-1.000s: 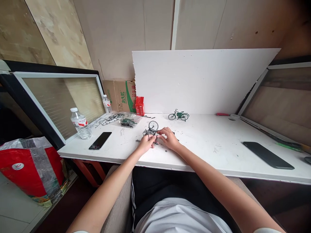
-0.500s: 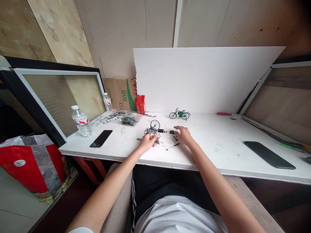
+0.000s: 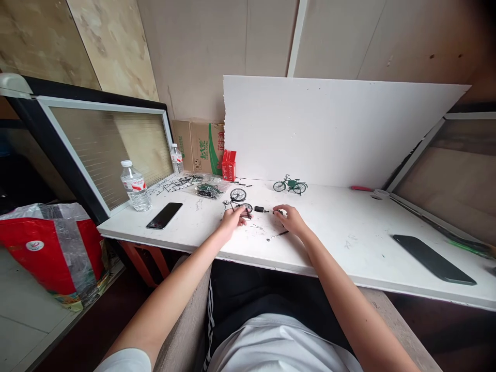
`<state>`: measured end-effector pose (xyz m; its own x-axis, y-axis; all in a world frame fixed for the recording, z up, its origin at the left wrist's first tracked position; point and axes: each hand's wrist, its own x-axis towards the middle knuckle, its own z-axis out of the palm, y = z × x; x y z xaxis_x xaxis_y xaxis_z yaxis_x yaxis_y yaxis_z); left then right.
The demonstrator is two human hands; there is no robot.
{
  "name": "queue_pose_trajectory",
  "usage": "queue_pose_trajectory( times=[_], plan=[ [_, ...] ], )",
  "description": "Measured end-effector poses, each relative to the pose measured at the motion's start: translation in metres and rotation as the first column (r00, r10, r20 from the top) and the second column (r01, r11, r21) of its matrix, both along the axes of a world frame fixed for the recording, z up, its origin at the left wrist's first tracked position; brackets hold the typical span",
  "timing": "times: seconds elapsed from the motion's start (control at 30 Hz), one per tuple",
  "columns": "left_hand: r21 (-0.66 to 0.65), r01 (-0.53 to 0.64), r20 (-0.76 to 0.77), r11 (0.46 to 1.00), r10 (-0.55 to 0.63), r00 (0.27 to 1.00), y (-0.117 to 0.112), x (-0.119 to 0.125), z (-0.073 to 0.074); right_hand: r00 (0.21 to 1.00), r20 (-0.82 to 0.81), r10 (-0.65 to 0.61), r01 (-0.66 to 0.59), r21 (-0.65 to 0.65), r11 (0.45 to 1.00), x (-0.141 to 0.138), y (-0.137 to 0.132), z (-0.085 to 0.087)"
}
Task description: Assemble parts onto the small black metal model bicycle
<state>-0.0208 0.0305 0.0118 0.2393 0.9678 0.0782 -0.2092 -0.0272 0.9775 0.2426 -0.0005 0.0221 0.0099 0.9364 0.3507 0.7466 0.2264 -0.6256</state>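
My left hand point(image 3: 231, 219) is closed on a partly built black model bicycle point(image 3: 245, 208), tilted over the white table; the fingers hide part of its frame. Just beyond it lies a loose spoked wheel point(image 3: 237, 195). My right hand point(image 3: 290, 219) rests low on the table with bent fingertips together over small black parts, and what they pinch is mostly covered. Between the hands is a small black block point(image 3: 259, 209). A thin screwdriver-like rod point(image 3: 279, 234) and a tiny round piece point(image 3: 268, 239) lie near the front. A green model bicycle point(image 3: 290, 184) stands upright farther back.
Phones lie at left point(image 3: 165, 215) and right point(image 3: 434, 259). A water bottle point(image 3: 135, 187), black part frames point(image 3: 180, 182) and a plastic bag of parts point(image 3: 210, 189) occupy the left side. A red box point(image 3: 229, 165) and white board point(image 3: 329, 129) stand behind.
My right hand has lowered and its fingers have drawn together over the small black parts. My left hand has turned the model bicycle, now lying flatter. The camera view has shifted slightly.
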Motion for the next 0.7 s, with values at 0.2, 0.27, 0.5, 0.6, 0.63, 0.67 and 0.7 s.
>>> queue_pose_trajectory(
  times=[0.2,0.27,0.5,0.6,0.63,0.67,0.7],
  plan=[
    [-0.010,-0.098,0.079,0.995,0.099,0.992,0.025,-0.044,0.025,0.997,-0.076,-0.024,0.024,-0.005,1.000,0.000,-0.002,0.004],
    [-0.005,-0.124,0.039,0.992,0.124,0.991,0.031,-0.056,0.023,0.998,-0.062,-0.001,0.002,0.027,1.000,-0.002,-0.003,0.003],
    [0.028,-0.189,-0.006,0.982,0.189,0.982,0.038,-0.062,0.001,0.952,0.192,0.239,-0.282,0.239,0.929,-0.044,-0.005,0.006],
    [0.027,-0.185,-0.024,0.982,0.186,0.982,0.041,-0.061,-0.003,0.878,0.316,0.360,-0.434,0.207,0.877,-0.083,-0.004,0.002],
    [0.027,-0.184,-0.032,0.983,0.185,0.982,0.042,-0.061,-0.004,0.860,0.345,0.375,-0.456,0.194,0.868,-0.096,-0.003,-0.001],
    [0.026,-0.184,-0.038,0.983,0.185,0.982,0.042,-0.062,-0.005,0.845,0.376,0.379,-0.467,0.174,0.867,-0.107,-0.003,-0.005],
    [0.028,-0.183,-0.042,0.983,0.184,0.982,0.043,-0.062,-0.006,0.830,0.405,0.383,-0.472,0.146,0.869,-0.117,-0.003,-0.008]
  ],
)
